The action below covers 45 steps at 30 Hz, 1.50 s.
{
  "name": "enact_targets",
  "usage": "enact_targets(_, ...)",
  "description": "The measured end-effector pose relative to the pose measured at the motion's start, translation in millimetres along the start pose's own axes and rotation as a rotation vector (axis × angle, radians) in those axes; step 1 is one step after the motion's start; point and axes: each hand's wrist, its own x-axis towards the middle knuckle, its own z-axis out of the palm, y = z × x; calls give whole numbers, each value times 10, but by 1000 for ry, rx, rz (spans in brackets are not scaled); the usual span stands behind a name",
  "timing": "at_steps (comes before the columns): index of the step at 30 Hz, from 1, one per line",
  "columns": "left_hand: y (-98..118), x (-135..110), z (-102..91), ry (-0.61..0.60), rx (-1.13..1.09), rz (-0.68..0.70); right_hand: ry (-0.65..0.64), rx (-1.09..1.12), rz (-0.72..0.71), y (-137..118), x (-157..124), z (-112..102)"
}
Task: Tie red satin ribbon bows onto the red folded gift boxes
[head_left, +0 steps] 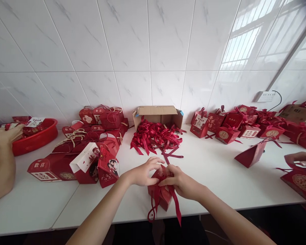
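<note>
A small red gift box [166,199] stands near the table's front edge, right before me. Red ribbon [176,207] crosses its top, and one tail hangs down past the table edge. A dark red cord loop [151,212] dangles at its left side. My left hand [146,173] curves over the box top from the left, with thumb and fingers at the ribbon. From the right, my right hand [177,180] pinches the ribbon on the box top. Exactly which strand each hand grips is partly hidden by the fingers.
Behind the box, a heap of red ribbons [156,136] spills from a cardboard box [158,110]. Red gift boxes [99,127] are piled at left, others [228,134] at right. Another person's arm [1,160] reaches into a red basin [33,144]; another person's hand [302,160] is far right.
</note>
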Motion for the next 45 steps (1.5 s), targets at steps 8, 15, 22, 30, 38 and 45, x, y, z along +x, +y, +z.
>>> enact_targets(8, -65, 38, 78, -73, -178, 2, -8, 37, -16, 21, -15, -6)
enact_targets(15, -81, 46, 52, -68, -275, 40, -23, 106, 34, -11, 2, -24)
enact_targets(22, -68, 57, 70, 65, -113, -70, -39, 94, 59, 6, -18, -8)
enact_targets(30, -56, 26, 84, 26, -307, -51, -6, 91, 30, 34, -40, 17)
enact_targets(38, -119, -10, 109, 105, -219, -90, 3, 88, 21, 36, -52, 28)
enact_targets(45, -72, -25, 226, 224, -125, -43, 1, 56, 19, 7, -37, -3)
